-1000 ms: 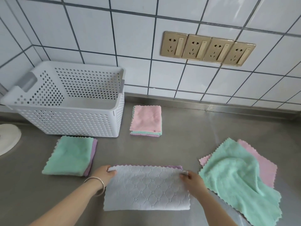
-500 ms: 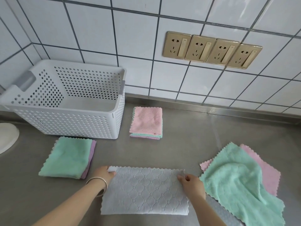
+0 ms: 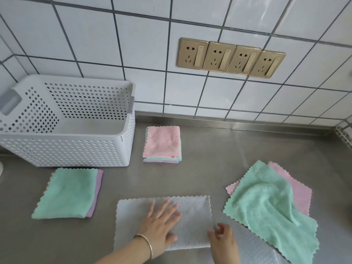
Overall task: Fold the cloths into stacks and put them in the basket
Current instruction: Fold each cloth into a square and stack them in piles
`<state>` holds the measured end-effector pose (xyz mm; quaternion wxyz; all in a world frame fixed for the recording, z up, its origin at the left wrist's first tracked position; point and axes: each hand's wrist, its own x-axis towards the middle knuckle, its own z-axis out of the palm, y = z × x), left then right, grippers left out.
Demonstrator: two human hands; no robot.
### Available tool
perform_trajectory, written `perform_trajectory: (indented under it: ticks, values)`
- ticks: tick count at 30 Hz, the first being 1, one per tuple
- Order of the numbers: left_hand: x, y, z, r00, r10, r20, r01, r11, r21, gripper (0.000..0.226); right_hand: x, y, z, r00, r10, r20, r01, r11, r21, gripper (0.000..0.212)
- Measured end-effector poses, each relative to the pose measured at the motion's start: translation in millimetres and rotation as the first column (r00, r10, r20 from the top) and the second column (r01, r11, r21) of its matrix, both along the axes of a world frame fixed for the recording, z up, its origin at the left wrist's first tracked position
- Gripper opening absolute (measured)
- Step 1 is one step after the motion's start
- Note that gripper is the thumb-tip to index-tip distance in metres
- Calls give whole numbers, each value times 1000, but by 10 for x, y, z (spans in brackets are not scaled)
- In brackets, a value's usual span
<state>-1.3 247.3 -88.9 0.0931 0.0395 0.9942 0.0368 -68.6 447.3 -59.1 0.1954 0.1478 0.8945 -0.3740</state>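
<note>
Standing at the far left against the tiled wall (image 3: 95,35), the white perforated basket (image 3: 62,151) sits on the steel worktop (image 3: 219,153) with its grey handle at the left end; the part of its floor that shows holds no cloth. Just in front of it lies a folded pile, a green cloth on top (image 3: 70,193) with a purple cloth (image 3: 96,195) showing along its right edge. To the right of the basket, near the wall, a neat folded stack (image 3: 162,142) has a pink cloth uppermost and green and purple layers peeking out at its near edge.

Nearest the person lies the grey cloth (image 3: 196,216), folded into a long band. The left hand (image 3: 162,225), a thin bangle (image 3: 146,242) on its wrist, presses flat on the cloth with fingers straight and spread. The right hand (image 3: 222,239) is at the cloth's near right corner, fingers loosely curled; whether it pinches the edge I cannot tell. The two hands are apart.

Further right, an unfolded green cloth (image 3: 270,210) lies rumpled over a flat pink cloth (image 3: 297,191), and another grey cloth (image 3: 253,248) lies under the green one's near edge. Four gold sockets (image 3: 231,58) are on the wall above.
</note>
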Motion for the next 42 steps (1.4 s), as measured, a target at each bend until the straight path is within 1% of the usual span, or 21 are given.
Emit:
perform_trajectory:
  ticks: [2,5,7,9,11,13,14,15,17,18,19,20,22,23,26,29,31,34,36,38,42]
  values:
    - [-24,94,-81,998,-27,52,28,1000,-11,71,74,-17,5,999,23,42,-26,998,53,31]
    - [-10,101,-145,986,-4,168,-5,998,55,88,125,-17,-26,991,94,92,-107,982,153,31]
    - [-8,83,-176,982,0,188,-19,995,101,102,113,-4,-17,987,115,114,-135,975,179,27]
    - [-11,78,-143,978,22,208,-47,992,119,108,86,5,-6,974,158,161,-188,962,199,21]
    - [-35,85,-78,980,20,197,-50,988,144,101,77,-11,11,964,188,187,-224,955,196,16]
    - [-67,102,77,980,89,178,-122,975,184,90,87,-41,55,969,193,152,-220,957,188,10]
    - [-101,131,142,984,102,149,-128,976,178,85,96,-65,71,974,197,109,-214,960,179,17]
    - [-121,150,223,984,122,129,-151,959,242,78,111,-98,88,979,200,35,-203,963,177,26]
    - [-206,193,399,964,241,108,-264,861,434,57,163,-197,137,973,184,-139,-169,979,116,37]
    - [-240,215,492,945,319,68,-303,781,546,45,203,-262,163,963,183,-197,-168,981,92,41]
    - [-268,239,597,922,380,74,-333,681,653,35,243,-324,182,951,183,-249,-173,983,64,46]
    - [-311,264,690,905,412,108,-355,590,725,25,279,-378,190,935,184,-303,-183,983,32,43]
    - [-365,298,779,881,445,164,-394,494,775,11,339,-479,219,892,194,-409,-217,976,-11,31]
    - [-374,293,812,863,472,181,-421,472,775,11,363,-524,232,863,217,-457,-245,970,-2,29]
    - [-376,232,821,807,552,208,-492,436,754,14,403,-611,241,770,353,-532,-353,930,105,31]
    - [-347,144,822,771,603,206,-538,442,718,19,420,-672,243,665,487,-566,-426,870,248,35]
    - [-308,83,826,751,618,235,-584,454,673,28,444,-723,255,536,571,-623,-469,814,343,25]
    - [-220,-37,832,719,635,284,-644,452,617,39,512,-829,225,290,613,-735,-556,733,392,20]
    - [-149,-149,816,695,654,300,-673,444,592,37,573,-897,209,191,617,-763,-604,687,404,21]
    - [-66,-265,754,664,676,318,-698,409,588,32,620,-940,181,176,645,-743,-634,652,416,33]
    - [121,-481,612,584,702,407,-738,251,626,40,660,-954,67,259,764,-591,-714,563,416,81]
